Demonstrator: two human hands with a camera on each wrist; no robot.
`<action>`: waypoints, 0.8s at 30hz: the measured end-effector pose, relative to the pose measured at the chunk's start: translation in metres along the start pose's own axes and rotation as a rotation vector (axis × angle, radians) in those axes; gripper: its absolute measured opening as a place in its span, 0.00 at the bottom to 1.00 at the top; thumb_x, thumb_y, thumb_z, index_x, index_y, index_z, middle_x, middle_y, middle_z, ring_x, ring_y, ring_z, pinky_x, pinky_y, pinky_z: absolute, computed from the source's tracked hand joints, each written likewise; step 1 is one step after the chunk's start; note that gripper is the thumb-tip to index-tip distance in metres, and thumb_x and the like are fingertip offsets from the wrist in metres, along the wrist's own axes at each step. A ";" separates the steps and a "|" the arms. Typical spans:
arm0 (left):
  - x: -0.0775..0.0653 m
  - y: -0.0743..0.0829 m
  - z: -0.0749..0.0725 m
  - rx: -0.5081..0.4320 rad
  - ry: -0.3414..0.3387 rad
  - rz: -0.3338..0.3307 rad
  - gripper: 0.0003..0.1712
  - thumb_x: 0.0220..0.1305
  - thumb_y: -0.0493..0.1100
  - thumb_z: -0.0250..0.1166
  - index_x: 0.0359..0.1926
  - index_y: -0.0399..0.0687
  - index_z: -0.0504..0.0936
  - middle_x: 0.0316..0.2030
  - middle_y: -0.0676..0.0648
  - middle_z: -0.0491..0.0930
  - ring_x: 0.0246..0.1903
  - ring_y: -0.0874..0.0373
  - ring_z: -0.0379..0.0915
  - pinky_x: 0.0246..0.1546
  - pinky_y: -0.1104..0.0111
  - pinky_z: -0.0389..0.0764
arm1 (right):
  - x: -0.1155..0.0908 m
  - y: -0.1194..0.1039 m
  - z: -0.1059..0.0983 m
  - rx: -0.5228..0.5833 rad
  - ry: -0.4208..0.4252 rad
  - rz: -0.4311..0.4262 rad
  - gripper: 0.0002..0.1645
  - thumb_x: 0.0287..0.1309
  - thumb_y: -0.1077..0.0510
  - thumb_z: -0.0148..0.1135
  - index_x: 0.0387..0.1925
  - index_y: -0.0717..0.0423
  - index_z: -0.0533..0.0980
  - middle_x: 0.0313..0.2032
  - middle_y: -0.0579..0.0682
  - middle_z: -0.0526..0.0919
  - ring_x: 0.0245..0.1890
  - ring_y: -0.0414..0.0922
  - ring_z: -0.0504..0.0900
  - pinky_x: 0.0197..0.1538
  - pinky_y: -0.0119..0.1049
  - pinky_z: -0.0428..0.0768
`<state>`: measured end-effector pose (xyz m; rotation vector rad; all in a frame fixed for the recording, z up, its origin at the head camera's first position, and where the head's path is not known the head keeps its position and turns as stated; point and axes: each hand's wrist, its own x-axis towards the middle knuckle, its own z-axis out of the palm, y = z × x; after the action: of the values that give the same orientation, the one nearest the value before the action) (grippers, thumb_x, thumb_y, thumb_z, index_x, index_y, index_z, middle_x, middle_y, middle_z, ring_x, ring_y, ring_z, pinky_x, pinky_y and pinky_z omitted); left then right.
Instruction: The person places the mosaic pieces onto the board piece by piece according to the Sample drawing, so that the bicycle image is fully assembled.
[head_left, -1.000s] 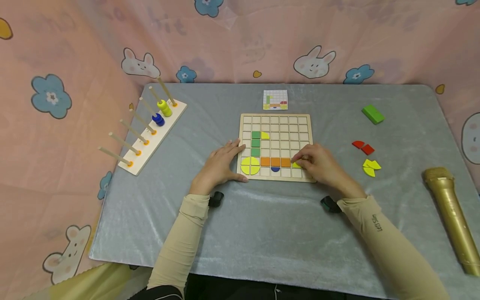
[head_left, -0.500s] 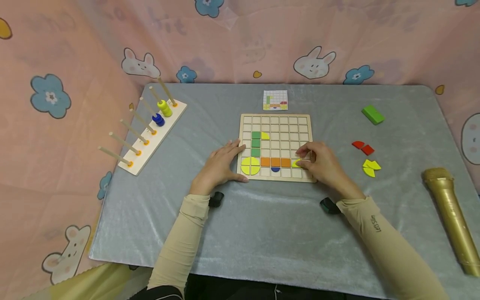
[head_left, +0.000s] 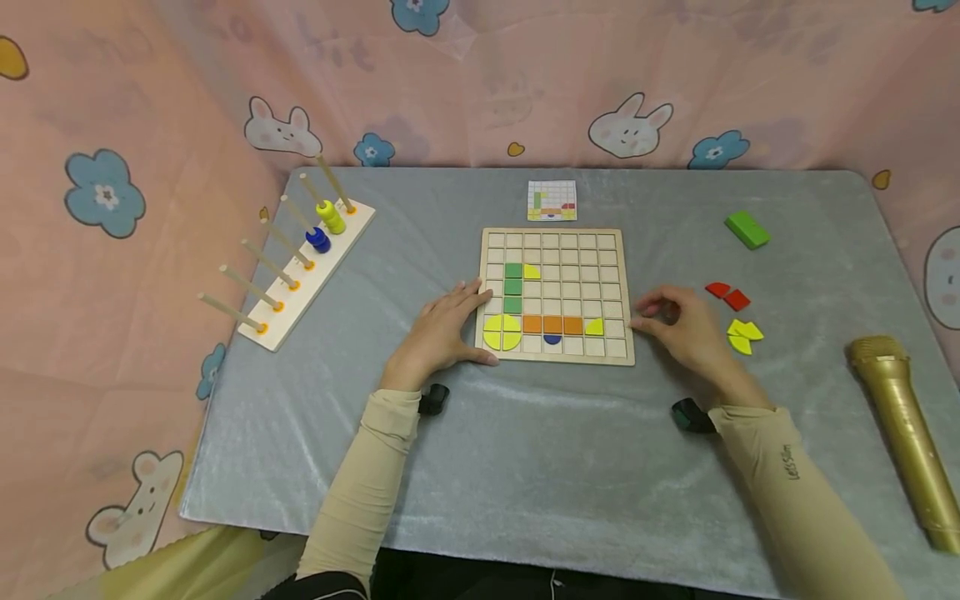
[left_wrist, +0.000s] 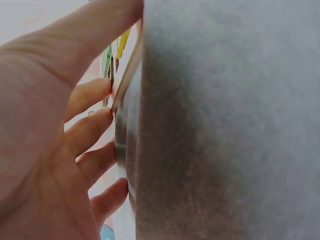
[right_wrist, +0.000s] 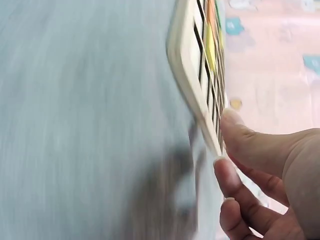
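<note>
A wooden grid board (head_left: 625,275) lies on the table with coloured tiles in its cells. Green squares (head_left: 513,287) form a column beside a yellow quarter-circle (head_left: 532,272). Below are a yellow circle of quarters (head_left: 493,323), orange squares (head_left: 552,324), a blue half-circle (head_left: 552,339) and another yellow quarter-circle (head_left: 594,327). My left hand (head_left: 438,333) rests at the board's left edge, fingers spread and thumb apart. Just off the right edge is my right hand (head_left: 682,329), fingers loosely bent, nothing visible between thumb and fingers in the right wrist view.
A pattern card (head_left: 552,201) lies behind the board. To the right are a green stack of pieces (head_left: 747,229), red pieces (head_left: 738,300), several yellow pieces (head_left: 742,335) and a gold microphone (head_left: 903,433). A peg stand (head_left: 281,321) with blue and yellow rings stands left.
My right hand has let go of the yellow quarter-circle, which lies in the cell right of the orange squares, and has moved right, off the board. The left hand stays in place.
</note>
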<state>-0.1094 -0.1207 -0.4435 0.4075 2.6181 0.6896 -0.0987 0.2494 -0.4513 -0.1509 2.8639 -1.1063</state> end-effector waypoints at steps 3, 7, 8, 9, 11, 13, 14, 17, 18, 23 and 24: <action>-0.001 0.001 -0.001 -0.001 0.000 0.002 0.65 0.51 0.59 0.84 0.84 0.59 0.59 0.86 0.56 0.46 0.86 0.53 0.38 0.84 0.45 0.48 | -0.006 0.011 -0.014 -0.029 0.051 0.052 0.18 0.64 0.56 0.77 0.49 0.62 0.84 0.48 0.63 0.85 0.45 0.53 0.77 0.47 0.39 0.70; -0.001 0.001 -0.001 0.002 0.001 0.005 0.65 0.51 0.59 0.84 0.84 0.59 0.59 0.86 0.56 0.46 0.86 0.53 0.38 0.84 0.45 0.49 | -0.011 0.026 -0.030 -0.034 0.110 0.105 0.18 0.65 0.55 0.76 0.50 0.63 0.84 0.53 0.64 0.84 0.47 0.54 0.76 0.47 0.32 0.68; -0.001 0.001 -0.001 0.002 0.001 0.004 0.65 0.51 0.59 0.84 0.84 0.58 0.59 0.86 0.56 0.46 0.86 0.53 0.38 0.84 0.45 0.49 | -0.012 0.029 -0.033 -0.029 0.118 0.117 0.19 0.65 0.54 0.75 0.50 0.64 0.84 0.54 0.65 0.84 0.49 0.54 0.76 0.47 0.31 0.68; -0.001 0.001 -0.001 0.001 0.002 0.003 0.65 0.51 0.59 0.85 0.84 0.58 0.59 0.86 0.55 0.46 0.86 0.53 0.38 0.84 0.45 0.49 | -0.013 0.032 -0.036 -0.025 0.124 0.133 0.19 0.66 0.54 0.75 0.50 0.64 0.84 0.54 0.66 0.84 0.49 0.53 0.76 0.47 0.30 0.67; -0.001 0.002 0.000 0.001 0.004 0.006 0.65 0.51 0.59 0.85 0.84 0.58 0.59 0.86 0.55 0.46 0.86 0.52 0.38 0.84 0.46 0.49 | -0.016 0.039 -0.041 -0.021 0.136 0.180 0.20 0.67 0.52 0.74 0.51 0.64 0.84 0.53 0.63 0.84 0.47 0.47 0.76 0.46 0.27 0.68; -0.001 0.001 0.001 -0.001 0.006 0.008 0.65 0.51 0.59 0.85 0.84 0.57 0.59 0.86 0.55 0.47 0.86 0.52 0.39 0.84 0.45 0.49 | -0.019 0.045 -0.046 -0.027 0.148 0.212 0.21 0.67 0.51 0.74 0.51 0.64 0.85 0.47 0.51 0.86 0.41 0.39 0.76 0.41 0.26 0.69; -0.001 0.001 0.001 -0.004 0.007 0.009 0.64 0.51 0.59 0.85 0.84 0.57 0.59 0.86 0.55 0.47 0.86 0.52 0.39 0.84 0.45 0.49 | -0.020 0.048 -0.048 -0.032 0.160 0.221 0.21 0.66 0.51 0.75 0.50 0.63 0.85 0.43 0.44 0.85 0.37 0.35 0.75 0.38 0.25 0.70; -0.001 0.001 0.001 -0.008 0.008 0.014 0.65 0.51 0.59 0.85 0.84 0.58 0.59 0.86 0.55 0.47 0.86 0.52 0.39 0.83 0.44 0.49 | -0.025 0.054 -0.053 -0.054 0.196 0.242 0.18 0.67 0.53 0.73 0.50 0.63 0.86 0.37 0.35 0.82 0.32 0.30 0.70 0.34 0.26 0.69; -0.001 0.001 0.001 -0.009 0.009 0.016 0.65 0.51 0.59 0.85 0.84 0.58 0.59 0.86 0.55 0.47 0.86 0.52 0.38 0.83 0.44 0.49 | -0.026 0.056 -0.054 -0.065 0.204 0.251 0.17 0.68 0.54 0.72 0.50 0.63 0.86 0.38 0.38 0.83 0.32 0.30 0.70 0.34 0.26 0.69; 0.000 0.000 0.001 -0.004 0.011 0.019 0.65 0.50 0.59 0.85 0.84 0.58 0.59 0.86 0.55 0.46 0.86 0.52 0.39 0.83 0.44 0.50 | -0.031 0.061 -0.056 -0.074 0.204 0.340 0.21 0.71 0.56 0.67 0.57 0.66 0.83 0.48 0.62 0.82 0.37 0.34 0.69 0.39 0.29 0.67; 0.000 0.000 0.001 -0.002 0.012 0.020 0.65 0.50 0.59 0.85 0.84 0.58 0.59 0.86 0.55 0.46 0.86 0.52 0.39 0.83 0.44 0.50 | -0.032 0.061 -0.056 -0.068 0.201 0.369 0.22 0.71 0.55 0.67 0.59 0.65 0.82 0.46 0.59 0.81 0.37 0.33 0.69 0.39 0.29 0.67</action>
<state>-0.1089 -0.1209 -0.4441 0.4303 2.6274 0.7027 -0.0769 0.3358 -0.4500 0.4934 2.9280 -0.9991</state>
